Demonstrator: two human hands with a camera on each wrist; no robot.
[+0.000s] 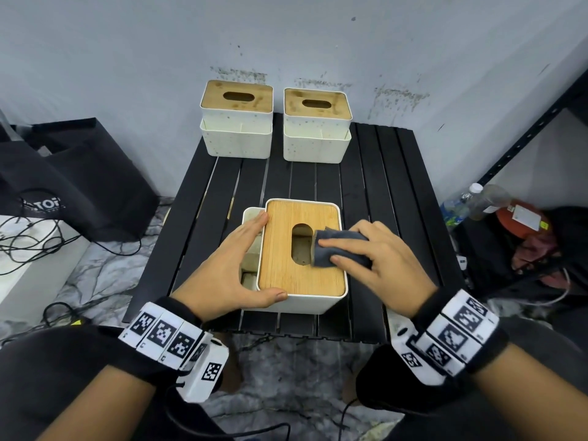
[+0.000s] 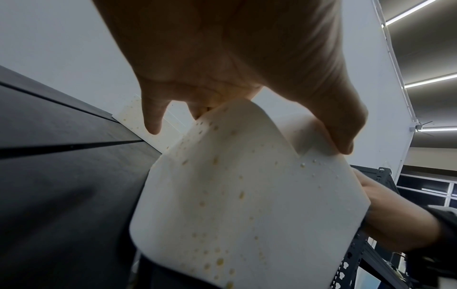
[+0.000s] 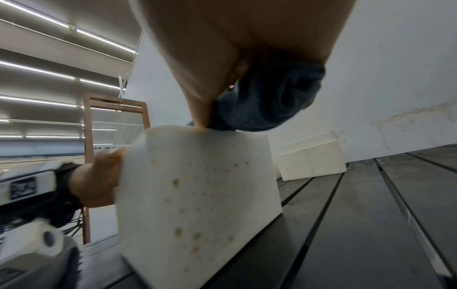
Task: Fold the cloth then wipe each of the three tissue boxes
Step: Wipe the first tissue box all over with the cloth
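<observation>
Table [image 1: 375,173], black and slatted, carries all three tissue boxes: two untouched ones [image 1: 237,119] [image 1: 317,124] at the far edge by the wall, and the near box [image 1: 299,253] between the hands. Left hand [image 1: 229,272], fingers straight and spread, braces that box's left side while the right hand [image 1: 378,259] grips the folded dark cloth [image 1: 337,248] on the wooden lid beside the slot. Wiping of the first box seems underway; next comes sweeping the lid's remaining surface and the speckled white walls.

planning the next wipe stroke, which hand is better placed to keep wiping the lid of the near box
Right. The right hand already grips the folded cloth on the near tissue box's bamboo lid, beside the slot. The left hand lies flat against the box's left side, steadying it.
</observation>
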